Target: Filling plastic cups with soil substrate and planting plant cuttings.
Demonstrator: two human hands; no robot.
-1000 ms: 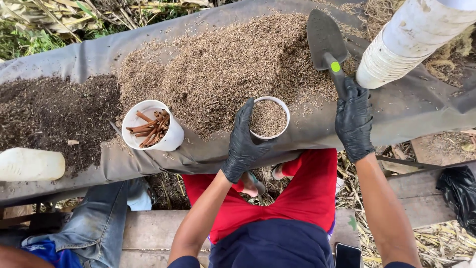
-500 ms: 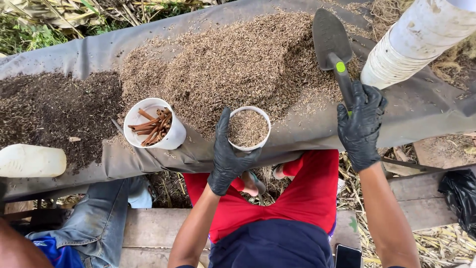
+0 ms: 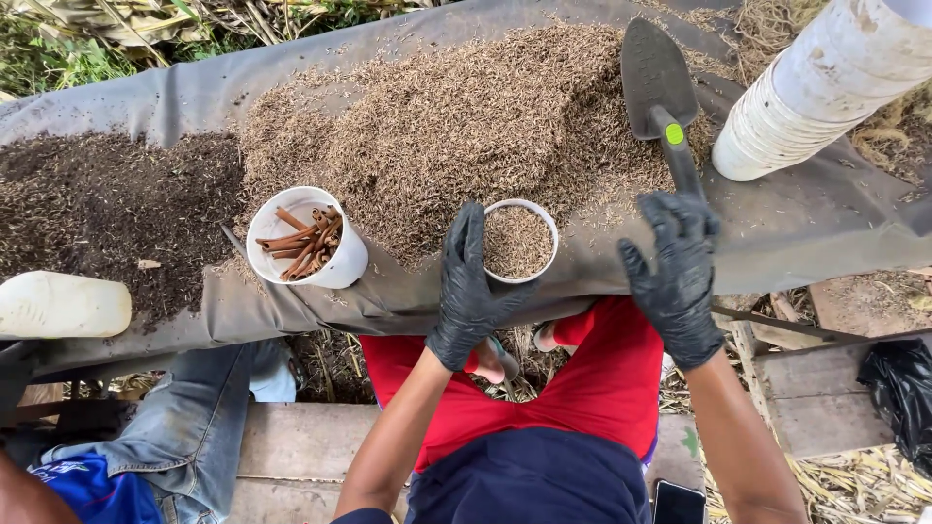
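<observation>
Both gloved hands grip: left hand [image 3: 473, 291] cup [image 3: 520, 242], right hand [image 3: 677, 277] trowel [image 3: 662, 97].

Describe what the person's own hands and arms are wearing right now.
Both hands, the left hand and the right hand, wear thin, slightly glossy black gloves ending at the wrists. The forearms are bare, with no sleeves, watch or markings visible.

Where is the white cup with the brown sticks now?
In the head view, the cup of sticks stands left of centre on the grey sheet, between the filled cup and the plastic jug.
</observation>
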